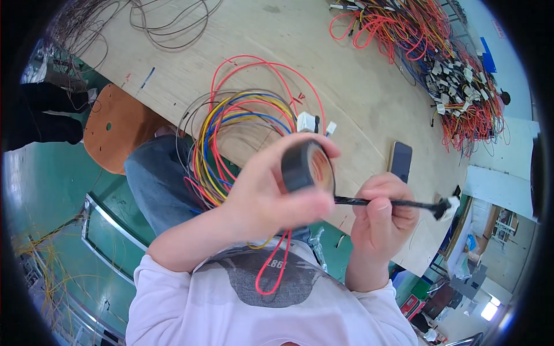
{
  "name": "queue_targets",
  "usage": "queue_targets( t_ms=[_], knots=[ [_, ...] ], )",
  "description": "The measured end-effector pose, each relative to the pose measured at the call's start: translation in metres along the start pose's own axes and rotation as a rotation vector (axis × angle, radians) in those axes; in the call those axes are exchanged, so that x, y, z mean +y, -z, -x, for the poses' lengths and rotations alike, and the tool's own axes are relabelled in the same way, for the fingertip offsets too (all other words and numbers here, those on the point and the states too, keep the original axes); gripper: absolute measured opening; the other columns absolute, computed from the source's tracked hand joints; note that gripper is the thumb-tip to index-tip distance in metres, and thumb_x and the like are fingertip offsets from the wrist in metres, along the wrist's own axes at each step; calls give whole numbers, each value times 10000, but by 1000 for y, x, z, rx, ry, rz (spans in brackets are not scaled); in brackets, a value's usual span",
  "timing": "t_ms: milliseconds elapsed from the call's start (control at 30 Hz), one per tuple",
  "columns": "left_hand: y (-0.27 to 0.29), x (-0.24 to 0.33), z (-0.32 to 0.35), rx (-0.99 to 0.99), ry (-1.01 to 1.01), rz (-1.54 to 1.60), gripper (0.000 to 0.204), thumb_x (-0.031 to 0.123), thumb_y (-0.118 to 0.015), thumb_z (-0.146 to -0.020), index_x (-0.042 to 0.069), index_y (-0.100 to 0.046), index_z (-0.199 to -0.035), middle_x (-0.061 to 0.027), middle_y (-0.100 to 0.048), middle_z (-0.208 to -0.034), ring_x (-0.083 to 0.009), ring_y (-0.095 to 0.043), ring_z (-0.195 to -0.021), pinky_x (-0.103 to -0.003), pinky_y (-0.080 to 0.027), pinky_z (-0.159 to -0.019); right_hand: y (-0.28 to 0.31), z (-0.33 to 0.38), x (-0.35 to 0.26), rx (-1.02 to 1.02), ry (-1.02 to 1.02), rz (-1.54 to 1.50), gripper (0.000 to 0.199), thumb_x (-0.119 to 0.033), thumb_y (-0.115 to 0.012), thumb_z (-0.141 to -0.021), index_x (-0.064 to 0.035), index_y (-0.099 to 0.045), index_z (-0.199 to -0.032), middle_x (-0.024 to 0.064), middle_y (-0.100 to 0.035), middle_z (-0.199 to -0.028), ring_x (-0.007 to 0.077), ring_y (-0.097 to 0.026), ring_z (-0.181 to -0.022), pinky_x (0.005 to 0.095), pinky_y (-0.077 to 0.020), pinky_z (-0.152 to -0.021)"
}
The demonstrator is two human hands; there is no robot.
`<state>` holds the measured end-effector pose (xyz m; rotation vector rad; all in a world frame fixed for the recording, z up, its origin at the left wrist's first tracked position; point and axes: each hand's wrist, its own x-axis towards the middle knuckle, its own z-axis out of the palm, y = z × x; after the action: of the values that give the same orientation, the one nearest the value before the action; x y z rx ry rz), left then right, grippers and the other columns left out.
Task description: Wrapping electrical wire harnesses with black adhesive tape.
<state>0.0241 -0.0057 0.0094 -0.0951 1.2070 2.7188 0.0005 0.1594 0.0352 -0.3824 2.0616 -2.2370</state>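
Note:
My left hand (pixel 262 187) grips a roll of black tape (pixel 295 168), its thumb slightly blurred. Between thumb and fingers, my right hand (pixel 385 213) pinches a wire bundle wrapped in black tape (pixel 412 203). This bundle ends at the right in a white connector (pixel 450 209) and reaches left to the tape roll. A coil of red, yellow, blue and grey wires (pixel 202 138) hangs over the table's near edge behind my left hand. Just above that hand is a white connector (pixel 306 122). A red wire loop (pixel 268 291) dangles before my shirt.
The wooden table (pixel 358 104) carries a phone (pixel 400 161) near my right hand. A heap of wire harnesses (pixel 461 86) lies at the far right, with grey wires (pixel 173 29) at the far left. An orange stool (pixel 112 130) and another person's legs (pixel 52 112) are on the left.

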Motion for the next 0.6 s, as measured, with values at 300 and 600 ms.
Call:
queue_targets(
  t_ms=[300, 600],
  knots=[
    [-1, -8, 3, -99, -393, -860, 502, 120, -704, -701, 65, -474, -1143, -109, -466, -883, -243, -501, -659, -300, -445, -577, -2, -4, -4, -108, 101, 132, 54, -7, -609, -768, 22, -566, -784, 157, -606, -814, 168, -559, -689, 250, -443, -624],
    [-4, 0, -5, -148, 122, 134, 698, 7, -693, -680, 28, -311, -1263, -27, -511, -951, -92, -513, -866, -224, -427, -759, -9, -3, 4, 17, 145, -49, 142, -116, -599, -815, 17, -556, -788, 167, -588, -790, 162, -551, -661, 251, -449, -599]
  ],
)
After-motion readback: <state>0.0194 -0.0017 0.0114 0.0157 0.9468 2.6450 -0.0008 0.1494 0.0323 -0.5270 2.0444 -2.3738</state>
